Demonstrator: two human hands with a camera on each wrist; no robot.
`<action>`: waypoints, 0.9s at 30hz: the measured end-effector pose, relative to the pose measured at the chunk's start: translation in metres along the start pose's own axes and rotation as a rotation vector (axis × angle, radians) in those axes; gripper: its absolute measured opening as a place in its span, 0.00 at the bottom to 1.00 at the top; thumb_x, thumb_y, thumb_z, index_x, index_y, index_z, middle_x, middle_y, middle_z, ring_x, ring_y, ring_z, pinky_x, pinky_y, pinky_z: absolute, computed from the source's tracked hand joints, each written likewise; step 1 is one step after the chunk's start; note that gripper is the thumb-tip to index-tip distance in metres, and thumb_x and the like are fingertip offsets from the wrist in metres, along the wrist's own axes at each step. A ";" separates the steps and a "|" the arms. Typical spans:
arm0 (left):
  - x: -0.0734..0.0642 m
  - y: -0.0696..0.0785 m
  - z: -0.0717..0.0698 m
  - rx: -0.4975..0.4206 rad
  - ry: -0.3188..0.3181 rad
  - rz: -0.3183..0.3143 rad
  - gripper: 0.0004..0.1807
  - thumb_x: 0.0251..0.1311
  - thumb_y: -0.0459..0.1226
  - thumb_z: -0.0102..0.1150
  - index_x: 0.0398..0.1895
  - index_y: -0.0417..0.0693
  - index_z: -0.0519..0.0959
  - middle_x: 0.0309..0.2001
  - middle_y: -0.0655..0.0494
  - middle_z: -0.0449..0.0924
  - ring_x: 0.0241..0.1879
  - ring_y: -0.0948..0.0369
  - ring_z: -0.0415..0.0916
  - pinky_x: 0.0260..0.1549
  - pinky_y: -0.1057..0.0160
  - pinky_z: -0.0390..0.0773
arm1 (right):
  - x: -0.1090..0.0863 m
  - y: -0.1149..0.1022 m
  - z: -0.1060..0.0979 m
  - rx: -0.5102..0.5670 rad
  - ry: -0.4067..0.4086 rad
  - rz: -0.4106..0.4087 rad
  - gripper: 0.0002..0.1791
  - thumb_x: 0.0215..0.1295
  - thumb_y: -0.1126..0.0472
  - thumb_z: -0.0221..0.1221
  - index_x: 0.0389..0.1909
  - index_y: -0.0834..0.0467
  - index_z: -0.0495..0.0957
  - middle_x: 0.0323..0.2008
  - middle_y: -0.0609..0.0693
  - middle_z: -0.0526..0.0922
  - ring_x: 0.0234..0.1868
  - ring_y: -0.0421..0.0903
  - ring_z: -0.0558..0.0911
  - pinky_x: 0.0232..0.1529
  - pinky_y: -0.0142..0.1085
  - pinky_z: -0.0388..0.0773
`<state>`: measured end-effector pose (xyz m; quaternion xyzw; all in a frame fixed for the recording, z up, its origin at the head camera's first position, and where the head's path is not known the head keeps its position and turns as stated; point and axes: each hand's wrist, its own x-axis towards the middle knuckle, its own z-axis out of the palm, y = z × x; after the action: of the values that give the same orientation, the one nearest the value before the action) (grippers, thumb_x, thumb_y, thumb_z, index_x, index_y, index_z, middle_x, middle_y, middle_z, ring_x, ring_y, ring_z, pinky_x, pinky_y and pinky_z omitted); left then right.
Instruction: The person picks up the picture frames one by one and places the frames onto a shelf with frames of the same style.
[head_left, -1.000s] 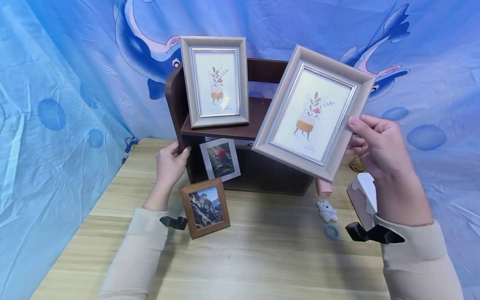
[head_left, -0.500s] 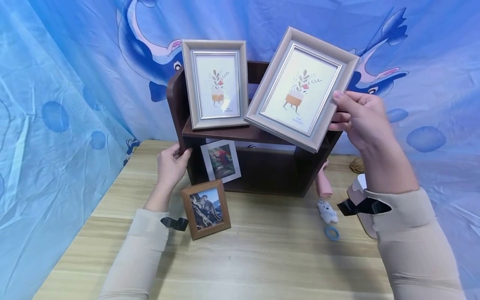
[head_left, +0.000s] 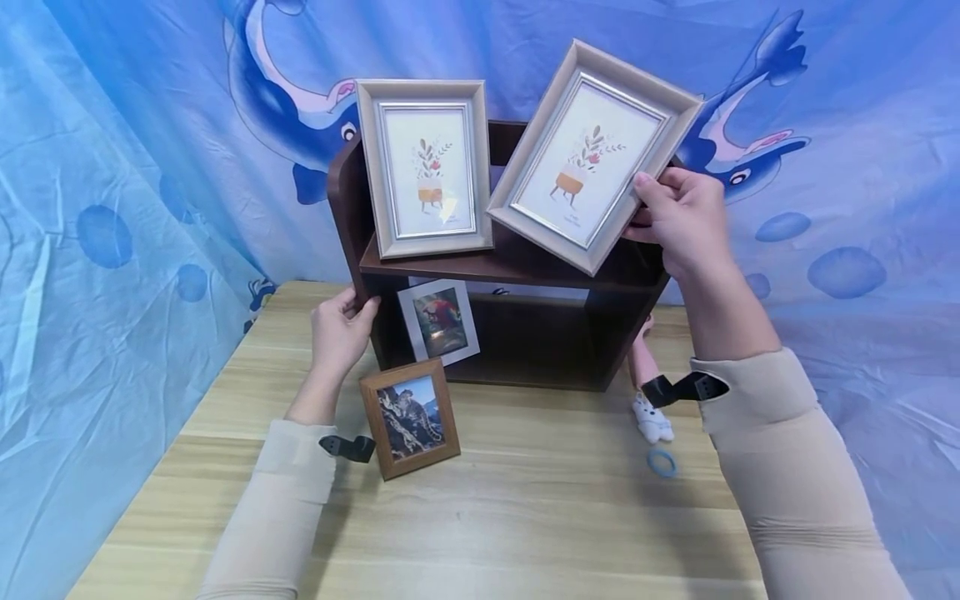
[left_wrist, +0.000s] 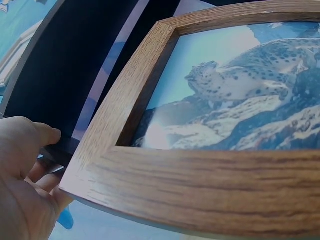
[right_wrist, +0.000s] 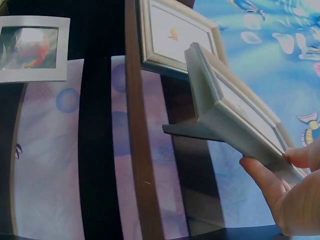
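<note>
My right hand (head_left: 686,217) pinches a beige picture frame (head_left: 588,162) by its right edge, thumb in front and fingers behind. The frame leans to one side over the upper board of a dark brown shelf (head_left: 465,267). In the right wrist view its black support leg (right_wrist: 192,131) sticks out at the back. A matching beige frame (head_left: 422,171) stands upright on the board's left end, close beside it. My left hand (head_left: 341,329) grips the shelf's left side panel, thumb on the near side. Next to that wrist stands a brown wooden frame (head_left: 411,419) with a leopard picture.
A white-framed parrot picture (head_left: 441,323) leans in the shelf's lower compartment. Right of the shelf, a pink roll (head_left: 642,360), a small white bear figure (head_left: 654,421) and a blue ring (head_left: 662,462) lie on the wooden table (head_left: 510,517). A blue dolphin-print curtain (head_left: 862,167) hangs behind.
My right hand has carried the beige frame left and farther back, over the shelf's upper board beside the standing frame. My left hand has kept its grip on the side panel.
</note>
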<state>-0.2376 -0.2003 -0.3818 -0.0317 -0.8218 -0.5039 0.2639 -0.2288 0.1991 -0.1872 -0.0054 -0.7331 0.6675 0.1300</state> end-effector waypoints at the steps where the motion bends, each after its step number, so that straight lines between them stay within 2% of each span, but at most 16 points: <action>1: 0.000 0.000 0.000 0.002 0.001 0.001 0.14 0.68 0.34 0.61 0.52 0.34 0.84 0.48 0.34 0.84 0.48 0.46 0.85 0.44 0.61 0.85 | 0.002 0.001 0.003 -0.014 0.015 -0.006 0.27 0.71 0.53 0.60 0.66 0.63 0.75 0.60 0.61 0.81 0.42 0.48 0.89 0.31 0.34 0.87; 3: 0.000 0.000 0.000 0.008 0.003 0.006 0.14 0.68 0.34 0.61 0.51 0.34 0.84 0.48 0.34 0.84 0.48 0.46 0.85 0.44 0.62 0.85 | 0.006 0.001 0.009 -0.009 0.041 -0.013 0.25 0.73 0.55 0.59 0.66 0.63 0.74 0.59 0.61 0.81 0.47 0.51 0.88 0.34 0.35 0.87; 6: 0.001 0.000 -0.001 0.011 0.005 0.011 0.14 0.68 0.34 0.61 0.50 0.33 0.84 0.47 0.34 0.85 0.47 0.46 0.85 0.43 0.61 0.85 | 0.009 0.003 0.015 -0.002 0.070 -0.033 0.23 0.75 0.57 0.56 0.66 0.63 0.74 0.60 0.60 0.81 0.54 0.54 0.85 0.43 0.44 0.85; 9: 0.001 -0.001 -0.001 0.011 0.006 0.014 0.14 0.68 0.34 0.61 0.50 0.32 0.84 0.47 0.34 0.85 0.47 0.45 0.85 0.43 0.59 0.85 | 0.011 0.005 0.017 -0.016 0.089 -0.062 0.22 0.76 0.58 0.54 0.66 0.62 0.73 0.61 0.60 0.80 0.57 0.54 0.83 0.50 0.50 0.81; 12: 0.000 -0.001 -0.001 0.012 -0.003 0.009 0.14 0.68 0.34 0.61 0.50 0.33 0.84 0.48 0.34 0.84 0.48 0.45 0.85 0.43 0.60 0.85 | 0.009 0.007 0.013 -0.070 0.129 -0.087 0.22 0.77 0.57 0.54 0.66 0.61 0.73 0.60 0.60 0.81 0.56 0.52 0.83 0.46 0.44 0.85; 15: -0.001 -0.002 0.001 0.002 -0.012 0.004 0.15 0.68 0.35 0.61 0.50 0.32 0.84 0.47 0.33 0.84 0.47 0.45 0.85 0.41 0.66 0.85 | 0.006 0.008 0.007 -0.188 0.189 -0.125 0.22 0.77 0.55 0.53 0.65 0.61 0.73 0.59 0.59 0.82 0.51 0.47 0.85 0.36 0.30 0.87; 17: -0.001 -0.001 0.002 -0.010 -0.010 0.002 0.14 0.68 0.34 0.60 0.50 0.31 0.84 0.46 0.33 0.84 0.47 0.45 0.85 0.39 0.70 0.85 | 0.006 0.010 0.006 -0.282 0.227 -0.158 0.22 0.77 0.55 0.53 0.64 0.62 0.75 0.57 0.59 0.83 0.48 0.44 0.85 0.33 0.26 0.84; 22: 0.000 -0.001 0.003 -0.036 0.002 0.000 0.14 0.68 0.33 0.60 0.51 0.31 0.83 0.47 0.32 0.84 0.47 0.45 0.85 0.40 0.72 0.84 | 0.010 0.013 0.013 -0.513 0.320 -0.242 0.21 0.77 0.54 0.53 0.64 0.60 0.76 0.56 0.56 0.85 0.46 0.43 0.83 0.47 0.32 0.82; 23: 0.001 -0.001 0.003 -0.036 0.004 -0.003 0.15 0.67 0.33 0.60 0.51 0.31 0.83 0.47 0.32 0.84 0.47 0.45 0.85 0.41 0.71 0.84 | 0.010 0.015 0.016 -0.542 0.336 -0.252 0.22 0.77 0.54 0.52 0.64 0.60 0.75 0.56 0.55 0.84 0.48 0.44 0.83 0.50 0.33 0.81; 27: 0.001 -0.004 0.003 -0.031 0.011 -0.006 0.15 0.67 0.33 0.61 0.51 0.31 0.83 0.47 0.32 0.84 0.47 0.45 0.85 0.40 0.72 0.84 | 0.012 0.024 0.024 -0.587 0.384 -0.294 0.21 0.78 0.54 0.52 0.63 0.62 0.75 0.56 0.56 0.84 0.49 0.47 0.84 0.53 0.37 0.82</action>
<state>-0.2409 -0.2000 -0.3851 -0.0304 -0.8126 -0.5174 0.2664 -0.2493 0.1809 -0.2098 -0.0620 -0.8484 0.3901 0.3525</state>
